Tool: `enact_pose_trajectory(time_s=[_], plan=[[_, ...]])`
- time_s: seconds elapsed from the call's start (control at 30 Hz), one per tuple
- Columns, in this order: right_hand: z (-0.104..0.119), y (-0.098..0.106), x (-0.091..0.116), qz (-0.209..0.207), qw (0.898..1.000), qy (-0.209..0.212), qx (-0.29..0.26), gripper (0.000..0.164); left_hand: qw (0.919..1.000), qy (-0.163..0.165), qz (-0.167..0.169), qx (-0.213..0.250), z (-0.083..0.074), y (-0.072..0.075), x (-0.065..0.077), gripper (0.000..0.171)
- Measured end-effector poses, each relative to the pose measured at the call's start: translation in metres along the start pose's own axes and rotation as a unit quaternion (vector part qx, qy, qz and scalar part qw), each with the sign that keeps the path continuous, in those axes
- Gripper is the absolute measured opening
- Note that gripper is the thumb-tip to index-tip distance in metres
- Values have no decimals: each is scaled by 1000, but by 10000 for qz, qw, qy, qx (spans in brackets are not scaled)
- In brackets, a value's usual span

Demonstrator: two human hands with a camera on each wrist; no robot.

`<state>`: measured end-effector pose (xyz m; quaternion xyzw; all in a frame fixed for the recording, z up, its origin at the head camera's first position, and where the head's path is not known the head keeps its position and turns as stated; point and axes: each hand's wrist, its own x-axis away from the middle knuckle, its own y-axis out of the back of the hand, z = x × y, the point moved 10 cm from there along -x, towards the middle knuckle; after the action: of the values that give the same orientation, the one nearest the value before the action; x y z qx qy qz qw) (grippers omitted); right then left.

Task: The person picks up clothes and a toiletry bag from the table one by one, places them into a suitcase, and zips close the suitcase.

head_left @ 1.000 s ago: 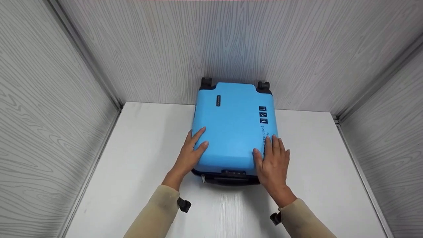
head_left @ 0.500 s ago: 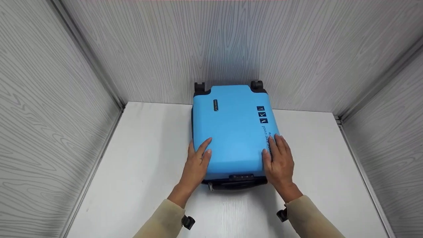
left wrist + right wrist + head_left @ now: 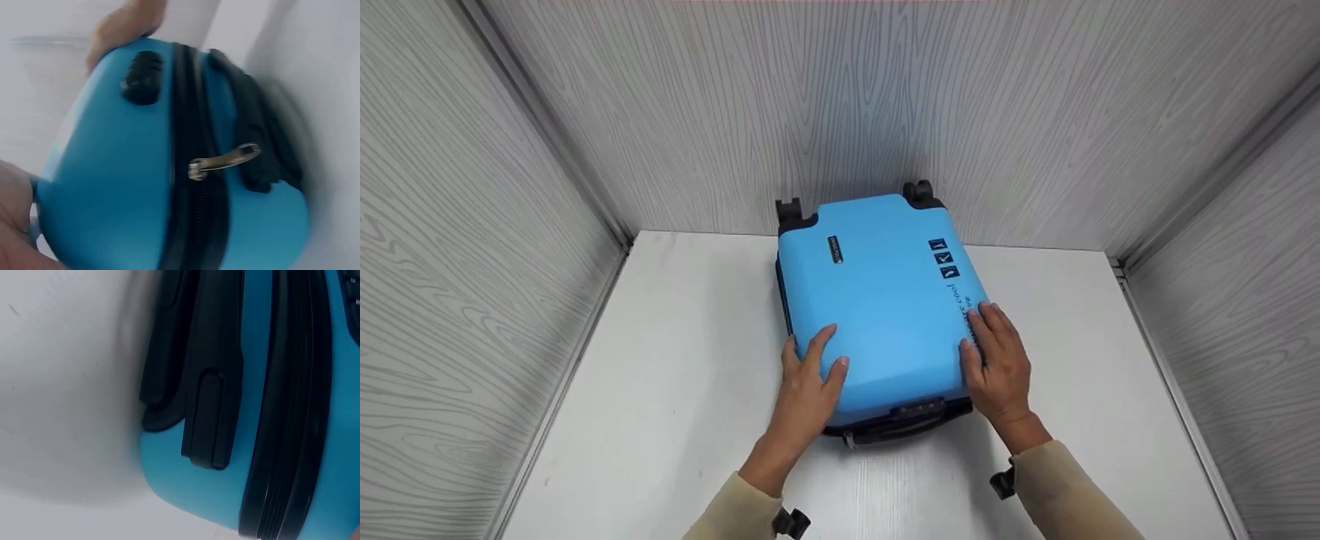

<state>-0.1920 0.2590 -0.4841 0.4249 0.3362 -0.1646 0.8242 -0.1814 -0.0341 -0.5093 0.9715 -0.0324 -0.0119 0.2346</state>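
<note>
A bright blue hard-shell suitcase lies flat on the white surface, its two black wheels facing the back wall. It sits turned at a slight angle. My left hand rests on its near left corner with fingers spread over the edge. My right hand lies along the near right side, fingers extended on the shell beside the printed lettering. The near end has a combination lock, a black zipper with a metal zipper pull, and a black carry handle.
The white tabletop extends on both sides of the suitcase. A wood-grain back wall rises close behind the wheels, and side panels stand at left and right.
The suitcase has turned counter-clockwise, its wheel end swinging left and its handle end coming right and nearer. Both hands have stayed on it, moving slightly right; the left also moved nearer.
</note>
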Motion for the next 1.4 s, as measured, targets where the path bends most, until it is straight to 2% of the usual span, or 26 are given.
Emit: enact_pose_trajectory(time_s=[0.1,0.2,0.37,0.5,0.67,0.87,1.07,1.23,1.4], plan=[[6,-3,3,13,9997,-226,48,47,9992,306,195,138,8,7,-15,68],[16,-6,11,-17,9989,-464,84,47,9985,481,247,45,14,15,-36,75],[39,-12,29,-135,9974,-697,79,53,9981,554,218,-160,20,31,-72,81],[50,-14,35,-304,9972,-681,19,56,9983,553,177,2,25,38,-86,87],[48,-15,35,-404,9977,-547,8,55,9981,564,132,220,24,37,-82,87],[40,-18,35,-321,9982,-504,-25,55,9978,637,1,199,24,35,-70,82],[21,-19,24,-207,9986,-452,-174,52,9982,532,-288,31,19,29,-53,81],[3,-19,14,-92,9983,-458,-354,49,9970,550,-531,-151,10,19,-33,82],[1,-22,10,-4,9983,-392,-423,47,9956,525,-742,-243,10,20,-19,86]])
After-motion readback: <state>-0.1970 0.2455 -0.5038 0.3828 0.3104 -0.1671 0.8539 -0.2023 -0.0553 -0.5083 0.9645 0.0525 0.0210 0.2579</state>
